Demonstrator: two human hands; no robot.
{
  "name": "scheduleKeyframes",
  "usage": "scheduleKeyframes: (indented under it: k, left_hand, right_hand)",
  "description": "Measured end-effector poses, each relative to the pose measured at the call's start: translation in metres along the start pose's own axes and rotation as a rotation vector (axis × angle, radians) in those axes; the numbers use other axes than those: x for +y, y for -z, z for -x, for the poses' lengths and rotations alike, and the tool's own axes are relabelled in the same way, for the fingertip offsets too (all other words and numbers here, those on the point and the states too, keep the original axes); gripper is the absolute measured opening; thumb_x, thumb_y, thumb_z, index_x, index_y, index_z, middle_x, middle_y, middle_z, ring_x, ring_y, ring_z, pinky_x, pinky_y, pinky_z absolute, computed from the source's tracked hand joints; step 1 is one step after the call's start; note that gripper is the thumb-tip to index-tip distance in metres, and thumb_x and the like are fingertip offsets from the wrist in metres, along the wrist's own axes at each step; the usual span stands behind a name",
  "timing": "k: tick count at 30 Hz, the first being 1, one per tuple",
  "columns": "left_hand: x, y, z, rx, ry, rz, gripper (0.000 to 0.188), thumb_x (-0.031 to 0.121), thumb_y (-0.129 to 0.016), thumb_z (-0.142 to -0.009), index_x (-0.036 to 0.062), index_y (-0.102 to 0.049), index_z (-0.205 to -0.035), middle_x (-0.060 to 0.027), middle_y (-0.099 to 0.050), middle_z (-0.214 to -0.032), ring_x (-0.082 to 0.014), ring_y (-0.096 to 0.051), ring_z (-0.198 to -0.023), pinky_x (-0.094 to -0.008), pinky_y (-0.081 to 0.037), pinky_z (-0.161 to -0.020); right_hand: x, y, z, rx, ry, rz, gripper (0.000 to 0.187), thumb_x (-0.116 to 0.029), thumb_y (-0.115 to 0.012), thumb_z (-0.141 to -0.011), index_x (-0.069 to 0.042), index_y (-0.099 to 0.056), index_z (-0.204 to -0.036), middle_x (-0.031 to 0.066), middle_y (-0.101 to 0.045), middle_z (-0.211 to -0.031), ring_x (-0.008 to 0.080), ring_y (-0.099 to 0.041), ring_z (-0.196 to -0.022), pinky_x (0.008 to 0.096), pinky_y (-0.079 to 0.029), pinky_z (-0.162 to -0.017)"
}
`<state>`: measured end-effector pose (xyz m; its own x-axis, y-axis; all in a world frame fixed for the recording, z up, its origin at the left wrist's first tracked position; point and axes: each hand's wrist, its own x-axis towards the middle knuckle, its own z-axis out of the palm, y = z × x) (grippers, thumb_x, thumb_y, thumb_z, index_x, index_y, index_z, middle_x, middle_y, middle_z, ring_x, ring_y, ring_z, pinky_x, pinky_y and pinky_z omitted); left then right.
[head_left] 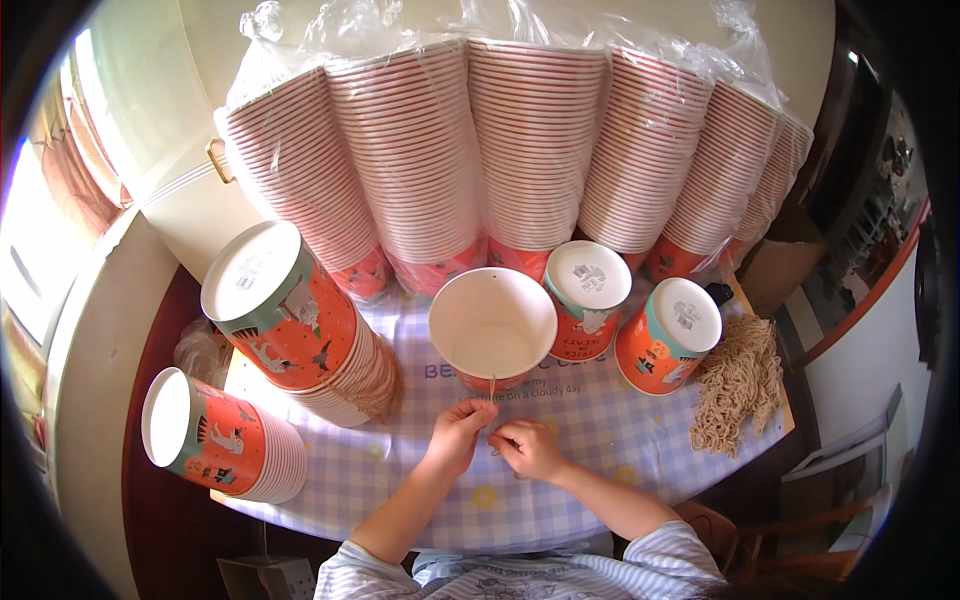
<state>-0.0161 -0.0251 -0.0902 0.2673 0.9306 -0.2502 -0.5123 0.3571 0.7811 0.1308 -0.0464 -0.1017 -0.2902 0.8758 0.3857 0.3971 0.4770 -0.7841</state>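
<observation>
An open paper bucket, white inside, stands upright on the table in front of me. A short piece of thin beige cord comes from its near rim. My left hand pinches that cord just below the rim. Close beside it, my right hand is closed, fingertips bent in; what they hold is hidden. A small dark hole shows in the bucket's far wall. Just beyond, to the right, two orange and green buckets, one and another, sit upside down.
Tall bucket stacks in clear plastic line the table's back. At left are a taller upside-down stack with cords hanging at its lower side and a shorter one. A bundle of beige cords lies at right on the checked tablecloth.
</observation>
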Motion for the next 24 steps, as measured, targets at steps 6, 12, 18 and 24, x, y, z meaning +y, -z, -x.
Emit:
scheduleKeyframes:
  k: [6,12,18,24]
  left_hand:
    - [0.005,-0.005,-0.009,0.056,-0.024,0.059,0.007,0.006,-0.061,-0.08,0.0031,-0.062,-0.087,-0.0002,-0.06,-0.079,-0.0073,-0.047,-0.068,-0.0216,-0.037,-0.063]
    - [0.008,-0.013,-0.016,0.062,-0.008,0.135,0.004,0.008,-0.063,-0.08,0.0067,-0.063,-0.084,0.0023,-0.059,-0.077,-0.0061,-0.046,-0.067,-0.0212,-0.034,-0.061]
    - [0.018,-0.022,-0.019,0.141,-0.057,0.146,0.003,0.01,-0.064,-0.08,0.0073,-0.062,-0.08,0.0022,-0.057,-0.073,-0.0069,-0.046,-0.065,-0.0213,-0.034,-0.061]
    - [0.022,-0.027,-0.013,0.239,-0.124,-0.014,0.004,0.008,-0.063,-0.079,0.0051,-0.063,-0.082,0.0024,-0.055,-0.07,-0.0064,-0.045,-0.064,-0.021,-0.034,-0.061]
  right_hand:
    - [-0.003,-0.003,0.002,-0.061,0.104,0.091,0.007,-0.011,-0.064,-0.072,-0.005,-0.062,-0.068,0.0082,-0.061,-0.068,0.0265,-0.058,-0.062,0.0361,-0.043,-0.058]
    - [0.003,-0.001,0.003,-0.028,0.085,0.098,0.013,-0.017,-0.061,-0.075,-0.007,-0.06,-0.067,0.0064,-0.061,-0.069,0.0257,-0.059,-0.063,0.0368,-0.044,-0.059]
    - [0.001,-0.003,0.008,-0.205,0.169,0.238,0.018,-0.023,-0.057,-0.079,-0.009,-0.06,-0.067,0.0048,-0.061,-0.067,0.0241,-0.059,-0.064,0.0373,-0.045,-0.061]
    - [0.001,-0.002,0.008,-0.181,0.151,0.227,0.017,-0.022,-0.058,-0.078,-0.009,-0.061,-0.068,0.0044,-0.062,-0.07,0.0237,-0.06,-0.065,0.0369,-0.045,-0.062]
